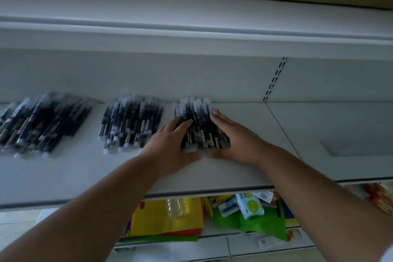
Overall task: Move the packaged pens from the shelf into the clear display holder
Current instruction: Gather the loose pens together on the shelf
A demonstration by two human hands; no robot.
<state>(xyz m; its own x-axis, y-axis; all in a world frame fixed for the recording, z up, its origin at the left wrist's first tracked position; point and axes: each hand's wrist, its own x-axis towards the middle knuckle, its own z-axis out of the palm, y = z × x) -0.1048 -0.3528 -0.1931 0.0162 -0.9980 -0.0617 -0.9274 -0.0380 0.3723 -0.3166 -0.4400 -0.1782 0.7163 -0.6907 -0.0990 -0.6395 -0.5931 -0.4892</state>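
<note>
1. White shelf (244,172): three piles of packaged pens, side by side.
2. Right-hand pile (197,119): flanked by both hands.
3. Left hand (170,144): straight fingers pressing the pile's left edge.
4. Right hand (236,138): straight fingers pressing its right edge.
5. Middle pile (130,121), left pile (42,121): untouched.

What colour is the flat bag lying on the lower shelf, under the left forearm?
Yellow bag, seen in the head view.
</note>
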